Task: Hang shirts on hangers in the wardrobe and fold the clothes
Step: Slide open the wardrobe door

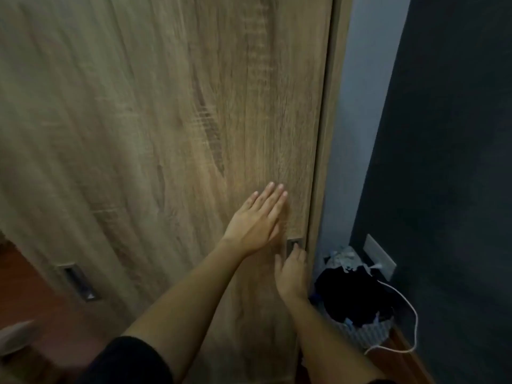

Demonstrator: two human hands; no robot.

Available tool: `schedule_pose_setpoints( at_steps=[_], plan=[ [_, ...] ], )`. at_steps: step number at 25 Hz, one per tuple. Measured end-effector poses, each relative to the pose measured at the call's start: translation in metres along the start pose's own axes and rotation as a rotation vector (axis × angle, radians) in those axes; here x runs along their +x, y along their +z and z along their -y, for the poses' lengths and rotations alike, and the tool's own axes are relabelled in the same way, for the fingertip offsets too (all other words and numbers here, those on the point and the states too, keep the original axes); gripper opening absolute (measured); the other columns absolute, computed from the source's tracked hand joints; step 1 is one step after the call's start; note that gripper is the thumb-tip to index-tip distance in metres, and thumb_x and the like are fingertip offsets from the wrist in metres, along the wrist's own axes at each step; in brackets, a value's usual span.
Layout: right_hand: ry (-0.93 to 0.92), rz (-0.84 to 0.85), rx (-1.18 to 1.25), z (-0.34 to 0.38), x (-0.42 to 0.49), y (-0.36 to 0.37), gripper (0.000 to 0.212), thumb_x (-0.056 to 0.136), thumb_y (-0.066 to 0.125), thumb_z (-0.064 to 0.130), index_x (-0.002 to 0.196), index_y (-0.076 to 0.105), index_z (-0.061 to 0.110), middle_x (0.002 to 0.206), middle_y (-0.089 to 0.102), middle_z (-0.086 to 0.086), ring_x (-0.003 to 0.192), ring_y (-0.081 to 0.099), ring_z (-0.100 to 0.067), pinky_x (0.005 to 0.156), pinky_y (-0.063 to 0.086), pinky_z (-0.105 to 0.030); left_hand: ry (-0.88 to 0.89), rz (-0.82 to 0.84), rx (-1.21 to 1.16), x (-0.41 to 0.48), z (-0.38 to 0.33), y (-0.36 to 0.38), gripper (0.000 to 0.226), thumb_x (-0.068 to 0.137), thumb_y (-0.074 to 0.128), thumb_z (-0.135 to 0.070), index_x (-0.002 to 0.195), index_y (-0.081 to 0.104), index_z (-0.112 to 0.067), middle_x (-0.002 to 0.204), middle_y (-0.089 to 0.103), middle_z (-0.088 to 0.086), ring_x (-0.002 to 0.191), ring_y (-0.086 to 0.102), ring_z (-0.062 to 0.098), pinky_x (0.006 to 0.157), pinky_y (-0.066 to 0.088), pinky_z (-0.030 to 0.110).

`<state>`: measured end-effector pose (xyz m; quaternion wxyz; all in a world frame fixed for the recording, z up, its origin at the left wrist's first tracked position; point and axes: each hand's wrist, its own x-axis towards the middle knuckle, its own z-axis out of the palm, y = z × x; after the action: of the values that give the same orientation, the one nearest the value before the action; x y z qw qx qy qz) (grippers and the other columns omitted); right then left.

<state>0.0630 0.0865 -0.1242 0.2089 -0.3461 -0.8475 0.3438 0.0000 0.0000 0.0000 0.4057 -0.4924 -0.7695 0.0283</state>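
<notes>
The wardrobe door (166, 134) fills most of the view, shut, its wood grain running top to bottom. The left hand (257, 220) lies flat and open against it, fingers together, while the right hand (291, 270) hooks its fingertips into the recessed handle (294, 245) near the door's right edge. A basket of clothes (357, 303) sits on the floor just right of the wardrobe, by the dark wall (443, 162)
</notes>
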Motion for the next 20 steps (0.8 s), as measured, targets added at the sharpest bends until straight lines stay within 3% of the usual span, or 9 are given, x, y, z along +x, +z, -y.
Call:
schedule_pose_setpoints(
  at_steps=[4, 7, 11, 15, 20],
  plan=[
    [-0.009, -0.133, 0.000, 0.003, 0.012, 0.005, 0.047, 0.089, 0.056, 0.032, 0.125, 0.049, 0.002, 0.125, 0.053, -0.018, 0.111, 0.055, -0.031, 0.090, 0.045, -0.037, 0.004, -0.008, 0.077, 0.007, -0.002, 0.028, 0.059, 0.090, 0.029, -0.033, 0.144, 0.034, -0.009, 0.152, 0.030, 0.007, 0.141, 0.027, 0.022, 0.114, 0.020, 0.038],
    [0.029, -0.154, 0.096, 0.007, 0.017, 0.009, 0.040, 0.087, 0.061, 0.029, 0.114, 0.051, 0.001, 0.118, 0.051, -0.019, 0.104, 0.056, -0.032, 0.080, 0.047, -0.035, 0.029, -0.058, 0.119, 0.005, 0.000, 0.042, 0.057, 0.093, 0.031, -0.024, 0.146, 0.020, -0.006, 0.154, 0.014, 0.006, 0.143, 0.013, 0.020, 0.114, 0.010, 0.039],
    [0.015, -0.219, 0.103, 0.009, 0.014, 0.028, 0.040, 0.081, 0.069, 0.026, 0.105, 0.053, -0.001, 0.107, 0.054, -0.022, 0.095, 0.059, -0.037, 0.069, 0.051, -0.038, 0.023, -0.064, 0.171, -0.004, 0.007, 0.046, 0.064, 0.094, 0.047, -0.024, 0.148, 0.015, -0.007, 0.156, 0.013, 0.004, 0.145, 0.009, 0.022, 0.116, 0.008, 0.040],
    [-0.039, -0.234, 0.071, 0.023, 0.000, 0.043, 0.040, 0.082, 0.067, 0.032, 0.105, 0.053, 0.002, 0.106, 0.056, -0.018, 0.093, 0.060, -0.030, 0.067, 0.052, -0.036, -0.016, -0.081, 0.225, -0.027, 0.027, 0.046, 0.070, 0.094, 0.050, -0.025, 0.148, 0.010, -0.007, 0.155, 0.015, 0.004, 0.145, -0.014, 0.022, 0.116, 0.002, 0.037],
    [-0.066, -0.179, 0.063, 0.065, -0.032, 0.082, 0.040, 0.085, 0.060, 0.039, 0.109, 0.052, 0.007, 0.112, 0.054, -0.013, 0.097, 0.059, -0.024, 0.069, 0.054, -0.033, -0.043, -0.046, 0.245, -0.073, 0.079, 0.033, 0.072, 0.093, 0.053, -0.026, 0.148, 0.010, -0.008, 0.154, 0.014, 0.005, 0.145, -0.015, 0.021, 0.116, 0.003, 0.037]
  ],
)
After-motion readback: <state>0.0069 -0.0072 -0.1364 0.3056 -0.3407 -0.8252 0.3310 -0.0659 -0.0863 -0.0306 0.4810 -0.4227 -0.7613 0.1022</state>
